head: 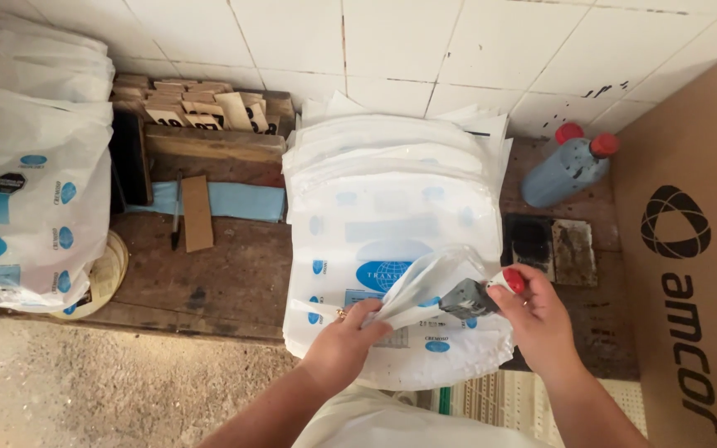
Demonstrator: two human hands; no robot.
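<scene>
A thick stack of white plastic bags [392, 191] with blue printed marks lies on a wooden bench [226, 282]. My left hand [343, 342] pinches the lower edge of the top bag [425, 286] and lifts it off the stack. My right hand [533, 311] grips a hand stamp with a red knob [479, 294], its dark head pressed against the lifted bag. A black ink pad [533, 243] sits just right of the stack, close to my right hand.
Two blue bottles with red caps [564, 170] lie at the back right. A large cardboard box [690, 265] stands at the right edge. Another pile of printed bags [26, 166] fills the left. A wooden holder of tags [201, 108], a pen [176, 222] and a card strip [197, 213] lie behind.
</scene>
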